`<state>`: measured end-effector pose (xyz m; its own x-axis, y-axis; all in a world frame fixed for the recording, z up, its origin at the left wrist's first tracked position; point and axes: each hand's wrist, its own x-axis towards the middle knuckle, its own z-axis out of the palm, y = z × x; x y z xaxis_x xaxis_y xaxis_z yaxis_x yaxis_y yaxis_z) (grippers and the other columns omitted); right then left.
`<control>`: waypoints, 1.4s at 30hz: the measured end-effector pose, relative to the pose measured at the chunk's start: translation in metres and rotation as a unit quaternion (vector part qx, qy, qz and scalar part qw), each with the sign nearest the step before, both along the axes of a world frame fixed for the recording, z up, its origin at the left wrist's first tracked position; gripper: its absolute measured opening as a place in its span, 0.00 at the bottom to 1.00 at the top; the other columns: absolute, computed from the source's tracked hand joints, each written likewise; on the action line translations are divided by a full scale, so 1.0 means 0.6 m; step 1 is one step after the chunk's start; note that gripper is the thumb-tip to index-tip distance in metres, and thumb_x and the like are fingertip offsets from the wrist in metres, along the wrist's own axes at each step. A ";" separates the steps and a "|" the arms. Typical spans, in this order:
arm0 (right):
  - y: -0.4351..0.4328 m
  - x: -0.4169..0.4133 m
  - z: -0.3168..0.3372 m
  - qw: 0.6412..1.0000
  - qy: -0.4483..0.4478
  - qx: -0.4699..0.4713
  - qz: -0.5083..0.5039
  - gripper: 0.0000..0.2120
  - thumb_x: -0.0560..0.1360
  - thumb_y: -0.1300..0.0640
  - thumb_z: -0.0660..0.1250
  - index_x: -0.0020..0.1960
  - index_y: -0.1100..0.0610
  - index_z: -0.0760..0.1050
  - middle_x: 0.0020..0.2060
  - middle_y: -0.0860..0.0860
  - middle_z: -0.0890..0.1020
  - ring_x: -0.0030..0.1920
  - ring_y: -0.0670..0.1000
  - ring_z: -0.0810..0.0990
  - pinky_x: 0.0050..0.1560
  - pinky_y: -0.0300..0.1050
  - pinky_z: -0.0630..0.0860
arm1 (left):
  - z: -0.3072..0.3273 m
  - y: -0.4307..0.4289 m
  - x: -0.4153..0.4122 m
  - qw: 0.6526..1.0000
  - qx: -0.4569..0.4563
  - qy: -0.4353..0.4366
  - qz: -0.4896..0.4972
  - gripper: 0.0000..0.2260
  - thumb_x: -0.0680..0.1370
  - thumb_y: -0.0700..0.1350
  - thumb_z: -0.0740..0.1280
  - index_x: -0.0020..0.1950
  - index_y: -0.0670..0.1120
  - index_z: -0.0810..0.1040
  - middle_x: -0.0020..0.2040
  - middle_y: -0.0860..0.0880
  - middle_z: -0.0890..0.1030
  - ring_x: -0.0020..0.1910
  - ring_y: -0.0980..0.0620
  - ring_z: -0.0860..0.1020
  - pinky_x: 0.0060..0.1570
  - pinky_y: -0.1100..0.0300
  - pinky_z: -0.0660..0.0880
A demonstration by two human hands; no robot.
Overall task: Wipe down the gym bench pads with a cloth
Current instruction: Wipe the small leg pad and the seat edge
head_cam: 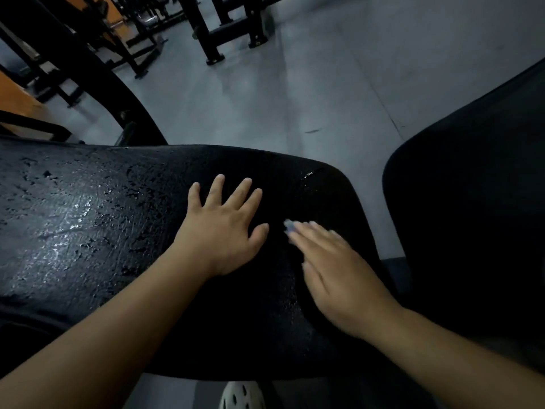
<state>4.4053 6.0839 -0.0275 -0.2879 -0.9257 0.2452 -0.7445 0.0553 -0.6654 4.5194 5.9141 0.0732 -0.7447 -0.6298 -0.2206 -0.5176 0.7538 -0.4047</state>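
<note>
Left hand (224,228) is lying open on the wet centre pad (88,216), right hand (339,273) pushing cloth (290,225) with flat fingers (312,234); right-side pad (472,216) seemingly pending.

A grey floor (295,84) fills the far half of the scene, with a small dark mark (312,131) on it. Black machine frames (224,31) stand on it at the far centre. Far left are orange panels (17,93), and a curved black steel arm (97,72) slants across in front of them. A white perforated shoe (241,394) shows at the near edge.
</note>
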 end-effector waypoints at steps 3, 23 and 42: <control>-0.029 -0.060 -0.027 0.992 -0.036 0.041 -0.115 0.27 0.81 0.53 0.46 0.79 0.53 0.61 0.78 0.46 0.61 0.78 0.45 0.54 0.79 0.45 0.49 | -0.005 0.013 -0.002 1.000 0.005 0.009 0.006 0.32 0.79 0.64 0.37 0.82 0.54 0.42 0.82 0.52 0.40 0.80 0.42 0.39 0.75 0.35 0.40; 0.076 0.013 -0.019 1.000 -0.026 -0.014 -0.005 0.27 0.79 0.53 0.50 0.78 0.54 0.63 0.77 0.45 0.62 0.78 0.43 0.55 0.77 0.40 0.53 | -0.014 0.045 -0.005 0.998 0.033 0.011 -0.060 0.37 0.75 0.69 0.39 0.82 0.54 0.45 0.82 0.50 0.42 0.81 0.48 0.39 0.77 0.40 0.40; -0.121 -0.123 -0.023 0.953 -0.101 0.059 -0.280 0.25 0.79 0.60 0.54 0.76 0.59 0.66 0.75 0.52 0.68 0.75 0.51 0.64 0.75 0.45 0.60 | -0.024 0.037 -0.045 0.996 0.048 0.045 -0.054 0.32 0.80 0.65 0.46 0.82 0.54 0.48 0.83 0.52 0.45 0.81 0.49 0.42 0.77 0.40 0.41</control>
<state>4.3313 6.0112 -0.0413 -0.7746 -0.6314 0.0356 -0.4334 0.4889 -0.7571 4.4922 5.9362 0.0589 -0.8263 -0.5246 -0.2051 -0.4628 0.8398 -0.2837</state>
